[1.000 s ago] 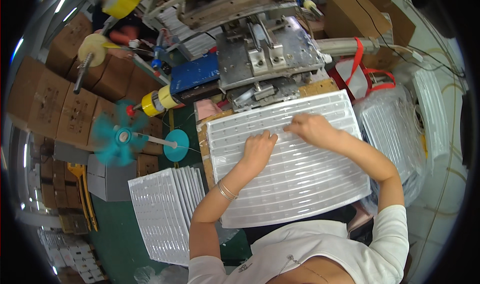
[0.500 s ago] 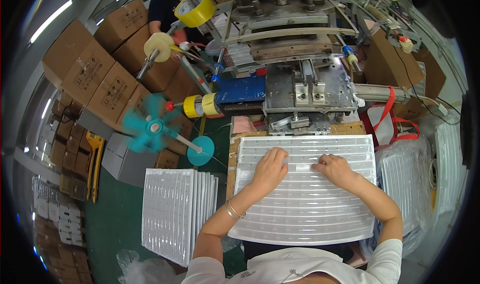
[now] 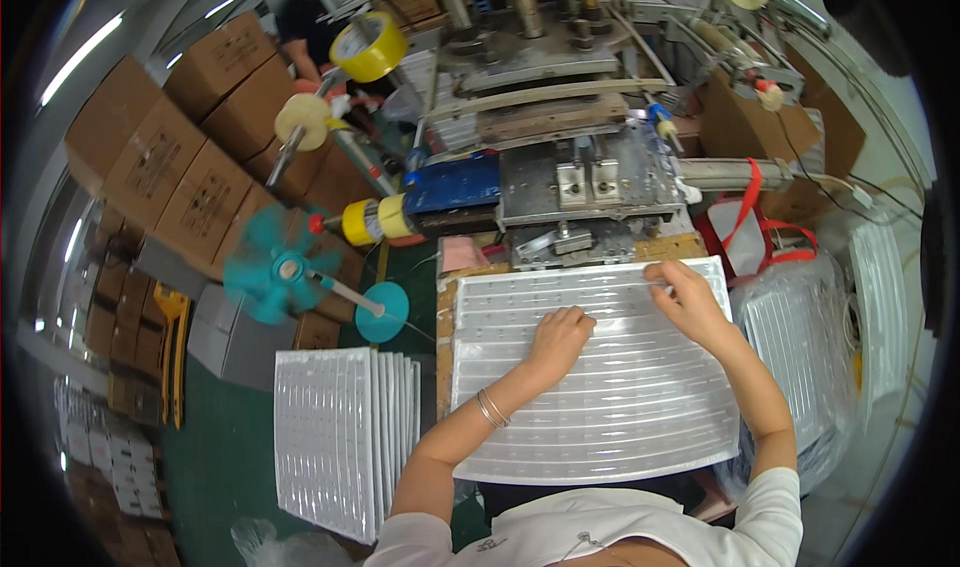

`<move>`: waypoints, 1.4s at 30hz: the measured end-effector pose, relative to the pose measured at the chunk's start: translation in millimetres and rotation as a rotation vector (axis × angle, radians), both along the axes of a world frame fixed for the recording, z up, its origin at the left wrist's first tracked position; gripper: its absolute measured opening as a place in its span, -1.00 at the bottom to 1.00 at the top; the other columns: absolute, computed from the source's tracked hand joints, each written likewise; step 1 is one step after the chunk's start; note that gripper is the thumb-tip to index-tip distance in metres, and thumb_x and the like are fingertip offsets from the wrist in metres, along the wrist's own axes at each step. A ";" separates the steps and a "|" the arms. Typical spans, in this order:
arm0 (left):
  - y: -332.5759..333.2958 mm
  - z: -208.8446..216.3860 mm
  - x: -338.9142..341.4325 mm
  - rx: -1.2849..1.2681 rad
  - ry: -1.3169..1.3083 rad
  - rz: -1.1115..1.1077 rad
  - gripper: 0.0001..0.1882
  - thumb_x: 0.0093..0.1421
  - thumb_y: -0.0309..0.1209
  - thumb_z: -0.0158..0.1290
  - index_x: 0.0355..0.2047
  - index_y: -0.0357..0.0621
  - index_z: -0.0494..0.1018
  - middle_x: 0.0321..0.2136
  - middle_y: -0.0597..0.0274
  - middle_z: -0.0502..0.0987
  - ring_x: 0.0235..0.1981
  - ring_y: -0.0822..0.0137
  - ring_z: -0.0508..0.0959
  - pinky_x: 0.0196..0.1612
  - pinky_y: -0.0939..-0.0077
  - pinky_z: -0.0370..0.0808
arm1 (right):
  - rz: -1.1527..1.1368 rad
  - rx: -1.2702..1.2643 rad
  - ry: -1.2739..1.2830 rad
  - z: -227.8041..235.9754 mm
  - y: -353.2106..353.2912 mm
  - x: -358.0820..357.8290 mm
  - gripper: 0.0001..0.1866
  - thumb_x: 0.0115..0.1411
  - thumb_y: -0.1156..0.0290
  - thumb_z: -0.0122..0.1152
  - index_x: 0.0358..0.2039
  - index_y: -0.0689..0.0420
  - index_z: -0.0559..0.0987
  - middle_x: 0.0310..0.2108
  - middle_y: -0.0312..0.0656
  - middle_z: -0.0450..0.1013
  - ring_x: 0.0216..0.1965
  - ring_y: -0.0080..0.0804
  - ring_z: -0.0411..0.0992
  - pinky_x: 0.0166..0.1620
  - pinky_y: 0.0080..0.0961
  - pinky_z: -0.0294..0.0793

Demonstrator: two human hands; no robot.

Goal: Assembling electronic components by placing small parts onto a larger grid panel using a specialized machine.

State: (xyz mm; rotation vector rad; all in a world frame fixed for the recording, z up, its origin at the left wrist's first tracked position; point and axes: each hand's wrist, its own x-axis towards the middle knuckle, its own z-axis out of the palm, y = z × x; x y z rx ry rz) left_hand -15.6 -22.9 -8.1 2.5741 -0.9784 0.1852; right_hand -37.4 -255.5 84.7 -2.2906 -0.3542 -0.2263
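Note:
A white panel with shiny ribbed rows lies in front of me on a wooden board, close below the press. My left hand rests near the panel's middle, its fingers curled down; what they pinch, if anything, is hidden. Near the far right corner, my right hand hovers over or touches the panel. Its thumb and forefinger are bent but apart, with nothing visible between them.
Beyond the board stands a metal press. A turquoise fan spins at the left, above a stack of similar panels. More panels in clear plastic stand at the right, by a red-handled bag. Cartons fill the far left.
My right hand has moved from the panel's middle toward its far right corner, and its fingers have parted. My left hand has shifted slightly nearer to me and toward the middle. The view has turned slightly.

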 end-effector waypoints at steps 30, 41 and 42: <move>-27.9 146.2 108.8 -0.335 -0.614 0.251 -0.68 0.05 -0.34 0.16 -0.14 -0.01 0.50 -0.38 0.31 0.49 -0.28 0.31 0.41 -0.08 0.34 0.19 | -0.201 -0.128 -0.755 65.9 44.8 114.3 -0.73 0.06 0.50 0.22 -0.18 0.15 0.53 -0.24 -0.16 0.50 -0.30 -0.27 0.52 -0.30 -0.46 0.55; 45.7 113.0 8.2 -0.567 -0.039 0.203 -0.71 0.03 -0.47 0.18 -0.19 -0.17 0.50 -0.47 0.26 0.49 -0.47 0.41 0.41 -0.26 0.51 0.31 | -0.359 -0.211 -0.620 47.7 60.5 143.3 -0.62 0.13 0.33 0.15 -0.02 0.08 0.45 0.01 -0.10 0.38 -0.06 -0.10 0.40 -0.07 -0.30 0.45; 50.2 108.7 5.7 -0.585 0.014 0.222 -0.72 0.05 -0.47 0.17 -0.19 -0.22 0.50 -0.41 0.26 0.50 -0.43 0.47 0.38 -0.30 0.61 0.35 | -0.327 -0.146 -0.586 46.9 52.0 134.1 -0.55 0.13 0.32 0.15 0.05 0.07 0.38 0.10 -0.08 0.28 0.03 -0.07 0.33 0.02 -0.26 0.37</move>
